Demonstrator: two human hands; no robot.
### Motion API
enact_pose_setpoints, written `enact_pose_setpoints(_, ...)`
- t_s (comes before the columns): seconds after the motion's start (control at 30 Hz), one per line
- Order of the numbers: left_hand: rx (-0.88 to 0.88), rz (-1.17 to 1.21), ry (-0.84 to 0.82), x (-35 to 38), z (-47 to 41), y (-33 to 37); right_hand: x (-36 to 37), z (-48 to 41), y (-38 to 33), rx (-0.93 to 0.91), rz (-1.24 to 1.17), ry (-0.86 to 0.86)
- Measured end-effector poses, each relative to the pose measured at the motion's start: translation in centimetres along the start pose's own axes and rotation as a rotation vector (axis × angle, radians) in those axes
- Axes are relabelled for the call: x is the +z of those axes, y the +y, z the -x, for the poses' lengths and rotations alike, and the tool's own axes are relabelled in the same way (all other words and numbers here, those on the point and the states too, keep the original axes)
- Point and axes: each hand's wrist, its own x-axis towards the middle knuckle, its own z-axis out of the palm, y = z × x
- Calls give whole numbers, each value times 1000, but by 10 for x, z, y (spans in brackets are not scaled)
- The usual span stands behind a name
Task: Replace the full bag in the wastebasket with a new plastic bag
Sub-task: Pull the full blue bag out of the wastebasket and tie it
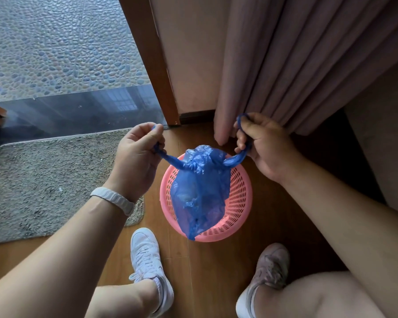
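Note:
A blue plastic bag (199, 191) hangs above a pink perforated wastebasket (237, 203) standing on the wooden floor. The bag's top is gathered, and its two twisted handle ends stretch out to either side. My left hand (138, 154) is shut on the left handle end. The right handle end is gripped in my right hand (260, 143). The bag's lower tip drapes over the basket's near rim. What is inside the bag is hidden.
A grey shaggy mat (44, 180) lies to the left on the wooden floor (216, 271). Pink curtains (285, 65) hang behind the basket, beside a wooden door frame (154, 65). My two feet in sneakers stand in front of the basket.

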Motion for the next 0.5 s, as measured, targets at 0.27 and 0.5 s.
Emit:
enact_pose_setpoints(0.27, 17, -136, -158, 41, 21, -9, 42, 14, 7, -234, 392, -77)
enact_pose_setpoints(0.5, 125, -265, -113, 45, 21, -5, 42, 11, 8, -246, 373, -87)
